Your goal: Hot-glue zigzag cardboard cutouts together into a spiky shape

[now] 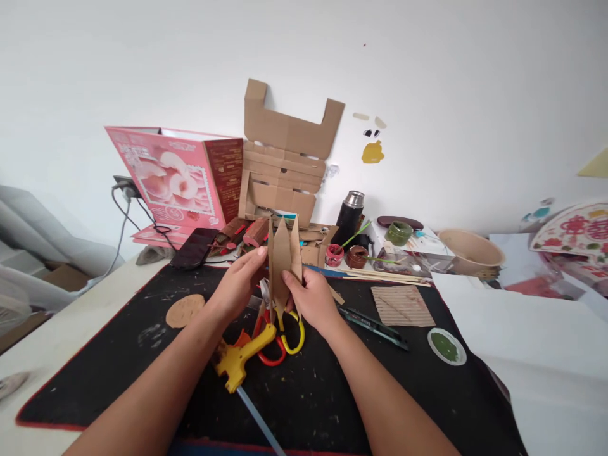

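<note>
Above the middle of the black mat (304,405), a piece of cardboard (282,253) with several pointed panels stands upright between both hands. My left hand (244,278) grips its left panel. My right hand (311,297) pinches the right side, thumb on the front face. Just below the hands lie scissors with red and yellow handles (298,335). Beside them rests a yellow glue gun (242,354), a pale glue stick (259,418) poking out toward me. The fingers behind the cardboard are hidden.
Left on the mat is a round cardboard disc (185,310). To the right lie a utility knife (375,329), a corrugated square (403,305) and a lid with green paint (446,346). Behind stand a pink box (171,183), unfolded cardboard (285,158), a thermos (350,215) and paint jars (334,254).
</note>
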Demonstrator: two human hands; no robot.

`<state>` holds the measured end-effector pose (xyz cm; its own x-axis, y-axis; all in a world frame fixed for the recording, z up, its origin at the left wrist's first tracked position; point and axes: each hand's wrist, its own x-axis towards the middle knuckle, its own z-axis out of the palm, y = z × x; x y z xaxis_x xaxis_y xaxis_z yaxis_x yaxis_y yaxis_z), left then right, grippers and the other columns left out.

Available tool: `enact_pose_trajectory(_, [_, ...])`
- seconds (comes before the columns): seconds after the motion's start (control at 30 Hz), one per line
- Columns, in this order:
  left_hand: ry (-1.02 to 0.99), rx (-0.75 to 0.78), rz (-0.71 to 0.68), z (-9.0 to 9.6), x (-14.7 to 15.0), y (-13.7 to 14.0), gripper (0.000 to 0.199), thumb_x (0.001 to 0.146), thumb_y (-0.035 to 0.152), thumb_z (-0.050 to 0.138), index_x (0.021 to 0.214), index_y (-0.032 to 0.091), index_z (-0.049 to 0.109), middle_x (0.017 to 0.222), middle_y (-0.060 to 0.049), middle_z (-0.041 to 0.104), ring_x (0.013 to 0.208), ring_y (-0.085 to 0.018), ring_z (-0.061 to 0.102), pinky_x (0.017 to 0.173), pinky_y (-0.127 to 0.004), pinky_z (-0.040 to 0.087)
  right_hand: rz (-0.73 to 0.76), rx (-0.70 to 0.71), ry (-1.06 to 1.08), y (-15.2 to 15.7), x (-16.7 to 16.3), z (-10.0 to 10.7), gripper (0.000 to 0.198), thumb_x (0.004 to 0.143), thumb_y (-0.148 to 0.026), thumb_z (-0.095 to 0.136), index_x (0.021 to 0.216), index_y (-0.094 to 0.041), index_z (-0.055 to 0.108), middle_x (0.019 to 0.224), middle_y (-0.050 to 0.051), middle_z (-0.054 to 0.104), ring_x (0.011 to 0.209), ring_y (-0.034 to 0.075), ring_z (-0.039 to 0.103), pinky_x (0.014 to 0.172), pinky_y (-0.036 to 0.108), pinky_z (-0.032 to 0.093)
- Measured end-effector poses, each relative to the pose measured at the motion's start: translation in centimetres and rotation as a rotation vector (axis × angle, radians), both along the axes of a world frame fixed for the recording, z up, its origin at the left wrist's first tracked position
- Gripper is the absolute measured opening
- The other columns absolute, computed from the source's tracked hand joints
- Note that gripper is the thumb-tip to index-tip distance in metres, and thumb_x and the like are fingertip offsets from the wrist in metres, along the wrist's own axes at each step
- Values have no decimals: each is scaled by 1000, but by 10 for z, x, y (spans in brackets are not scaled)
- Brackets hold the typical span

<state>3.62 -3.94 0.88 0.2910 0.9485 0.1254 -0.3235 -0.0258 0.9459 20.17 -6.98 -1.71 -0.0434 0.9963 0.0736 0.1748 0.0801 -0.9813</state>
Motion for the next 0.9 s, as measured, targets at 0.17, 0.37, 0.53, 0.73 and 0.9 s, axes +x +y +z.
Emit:
enact_pose_trajectory(0.17, [133, 16, -40, -3, -4, 3, 49, 81, 63, 83, 94, 16, 77, 83, -6, 77, 78, -23, 72, 75, -31, 56, 13, 8, -30, 0, 0, -1, 31, 101, -48, 65, 84, -22, 63, 59, -2, 66, 44, 18, 66, 43, 24, 45])
enact_pose_trajectory(0.37, [237, -7, 88, -3, -2, 0, 51, 80, 67, 80, 93, 18, 73, 76, -2, 73, 64, -18, 63, 62, -28, 50, 147, 6, 123, -3, 1, -1, 45, 98, -67, 65, 90, -23, 64, 65, 0, 69, 46, 18, 66, 44, 26, 49])
enact_pose_trajectory(0.53, [413, 148, 265, 0, 1, -4, 45, 80, 60, 77, 98, 18, 76, 89, -4, 78, 75, -21, 65, 68, -29, 50, 170, 12, 246, -5, 1, 5, 59, 91, -82, 62, 91, -23, 68, 64, -1, 67, 49, 19, 64, 44, 27, 47])
enact_pose_trajectory(0.73, [502, 246, 282, -2, 0, -5, 35, 87, 49, 70, 103, 18, 75, 94, -5, 78, 84, -24, 67, 76, -32, 52, 55, 94, 186, 0, 4, 5, 55, 98, -74, 57, 86, -22, 71, 86, 7, 78, 82, 27, 75, 61, 31, 55])
enact_pose_trajectory(0.9, [528, 243, 208, -3, 3, -5, 35, 88, 49, 69, 104, 18, 74, 97, -5, 77, 91, -26, 69, 81, -35, 54, -90, 161, -86, 0, 4, 7, 28, 101, -45, 64, 99, -20, 77, 97, 10, 82, 93, 31, 77, 75, 35, 56])
